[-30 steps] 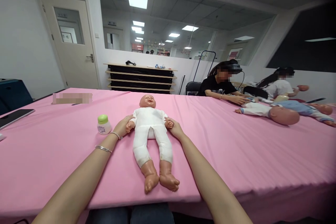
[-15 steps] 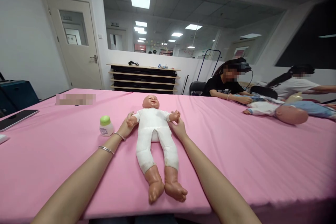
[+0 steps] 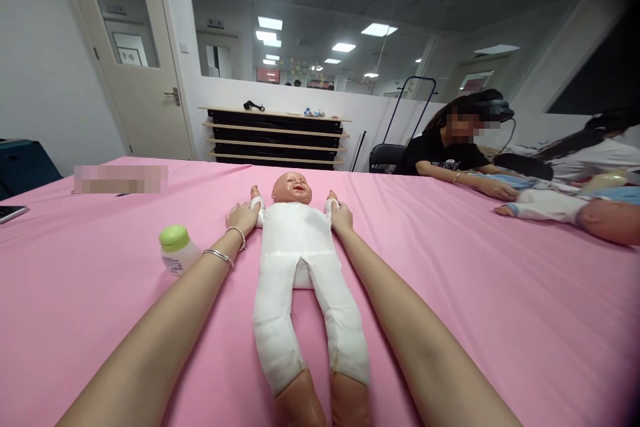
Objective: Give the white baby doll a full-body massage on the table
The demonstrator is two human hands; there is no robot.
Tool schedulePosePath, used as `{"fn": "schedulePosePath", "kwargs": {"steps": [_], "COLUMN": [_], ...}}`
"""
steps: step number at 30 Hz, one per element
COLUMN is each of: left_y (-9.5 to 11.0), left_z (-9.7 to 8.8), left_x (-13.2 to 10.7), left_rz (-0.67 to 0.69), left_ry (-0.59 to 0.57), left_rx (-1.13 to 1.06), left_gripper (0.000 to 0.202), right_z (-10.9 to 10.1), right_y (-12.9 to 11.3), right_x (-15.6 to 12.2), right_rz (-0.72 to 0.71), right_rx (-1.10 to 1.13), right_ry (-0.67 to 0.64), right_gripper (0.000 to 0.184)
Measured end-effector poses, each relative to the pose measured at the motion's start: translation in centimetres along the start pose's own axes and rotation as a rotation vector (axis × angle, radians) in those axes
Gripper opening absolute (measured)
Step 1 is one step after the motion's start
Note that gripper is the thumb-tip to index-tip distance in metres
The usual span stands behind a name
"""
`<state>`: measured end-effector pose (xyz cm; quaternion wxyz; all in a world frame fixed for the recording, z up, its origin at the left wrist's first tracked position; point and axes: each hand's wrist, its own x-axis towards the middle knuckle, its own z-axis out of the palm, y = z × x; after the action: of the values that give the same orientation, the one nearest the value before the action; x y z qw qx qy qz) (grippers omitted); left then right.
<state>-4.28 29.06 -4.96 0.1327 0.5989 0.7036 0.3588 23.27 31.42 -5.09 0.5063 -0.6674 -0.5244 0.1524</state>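
A baby doll in a white cloth body lies on its back on the pink-covered table, its head at the far end and its feet cut off by the lower picture edge. My left hand is closed around the doll arm on the left side. On the other side, my right hand grips the other doll arm. Both doll arms point up beside the head, with the small hands showing above my fingers. A white bottle with a green cap stands left of my left forearm, apart from it.
Pink cloth covers the table. At the right, a person in black sits near a second doll; another person is behind. A phone lies at the left edge. A low black shelf unit stands by the wall.
The doll's arms have swung from its sides up toward its head, with my hands on them. The view has moved closer, so the doll's feet have slid out at the bottom.
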Motion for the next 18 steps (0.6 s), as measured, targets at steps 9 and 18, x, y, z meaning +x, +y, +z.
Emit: {"fn": "schedulePosePath", "kwargs": {"steps": [9,18], "left_y": [-0.1,-0.5], "left_z": [-0.6,-1.4], "left_x": [-0.7,-4.3], "left_rz": [-0.038,0.032], "left_ry": [-0.060,0.079], "left_rx": [-0.094,-0.745], "left_gripper": [0.043,0.046], "right_z": [-0.6,-3.8], "right_y": [-0.1,-0.7], "right_x": [-1.3,-6.4], "right_rz": [0.044,-0.112], "right_rx": [0.101,0.182], "right_ry": [0.016,0.057], "right_gripper": [0.048,0.056]}}
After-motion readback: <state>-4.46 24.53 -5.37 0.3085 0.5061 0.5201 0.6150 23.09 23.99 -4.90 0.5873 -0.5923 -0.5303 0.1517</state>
